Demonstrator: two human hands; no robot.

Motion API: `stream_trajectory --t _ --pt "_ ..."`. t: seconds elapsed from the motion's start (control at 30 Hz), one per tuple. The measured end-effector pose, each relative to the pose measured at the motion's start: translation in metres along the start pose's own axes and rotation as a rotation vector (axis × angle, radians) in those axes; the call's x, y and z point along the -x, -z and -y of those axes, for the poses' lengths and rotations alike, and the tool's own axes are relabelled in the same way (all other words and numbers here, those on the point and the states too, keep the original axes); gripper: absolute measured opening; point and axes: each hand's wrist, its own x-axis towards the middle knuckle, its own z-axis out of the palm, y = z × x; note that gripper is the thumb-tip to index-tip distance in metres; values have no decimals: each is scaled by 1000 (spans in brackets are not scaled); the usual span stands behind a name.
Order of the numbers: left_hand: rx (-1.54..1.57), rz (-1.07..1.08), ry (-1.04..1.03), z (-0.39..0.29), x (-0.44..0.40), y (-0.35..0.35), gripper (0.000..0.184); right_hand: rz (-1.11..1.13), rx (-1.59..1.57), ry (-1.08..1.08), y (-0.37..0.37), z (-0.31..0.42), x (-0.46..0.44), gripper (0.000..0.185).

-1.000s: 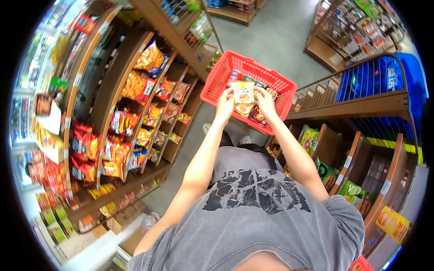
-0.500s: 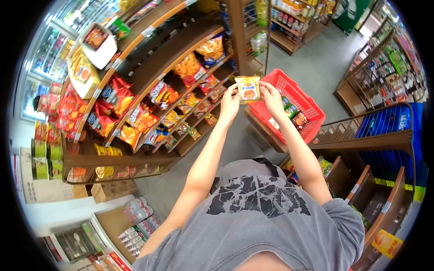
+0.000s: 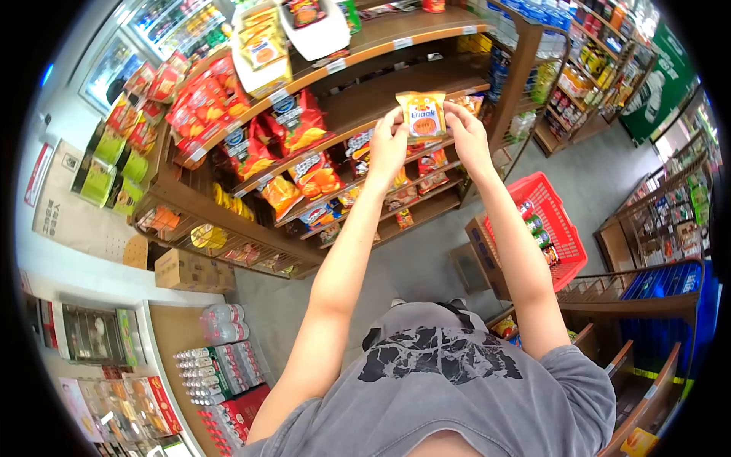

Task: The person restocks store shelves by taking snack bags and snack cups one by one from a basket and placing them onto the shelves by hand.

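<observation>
A small yellow and white snack packet (image 3: pixel 423 116) marked "Enaak" is held up in front of me, its printed face turned toward me. My left hand (image 3: pixel 389 143) pinches its left edge, and my right hand (image 3: pixel 468 139) grips its right edge. Behind the packet are snack shelves with bagged chips (image 3: pixel 293 126). Below and to the right of my right hand, a red plastic basket (image 3: pixel 567 228) holds several small packets and cans or tubs; my right forearm hides part of it.
A white bin (image 3: pixel 263 72) of similar yellow packets stands on the top shelf at left. The basket rests on a cardboard box (image 3: pixel 487 255). Shelving with a wire side (image 3: pixel 617 293) stands at lower right. Bottle packs (image 3: pixel 221 373) sit at lower left, beside grey floor (image 3: pixel 343 293).
My view has swung left toward the shelves, so the basket appears farther right and lower. Both hands still hold the packet, which has moved from before the basket to before the shelves.
</observation>
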Motion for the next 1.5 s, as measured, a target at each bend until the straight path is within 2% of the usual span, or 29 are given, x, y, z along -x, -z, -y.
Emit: stream_trajectory --t 0.17,0.23,0.4,0.6,0.7,0.83,1.1,1.37,1.43,1.5 --pt "74 -78 42 -69 -15 70 40 94 -18 148 -71 40 -22 34" --pt "7 -105 -45 -84 -25 93 42 109 22 198 -94 54 -31 35" --pt "-46 -161 -83 -116 -57 143 45 147 2 249 -145 105 -49 40" --pt "-66 -228 -120 -145 -93 191 46 246 6 352 -199 132 -98 44" --pt "-22 -267 -47 -157 -106 207 46 278 38 401 -222 136 -116 46" --pt "57 -335 -66 -149 -133 225 49 361 -24 424 -248 133 -145 45" --pt "-44 -450 22 -123 -177 249 62 448 96 399 -281 123 -182 50" --pt "-29 -353 75 -114 -189 241 74 579 181 324 -300 113 -213 61" --pt "-84 -347 111 -108 -194 245 78 651 219 249 -297 120 -209 63" --pt "-11 -319 123 -102 -196 245 80 682 250 227 -296 126 -210 63"
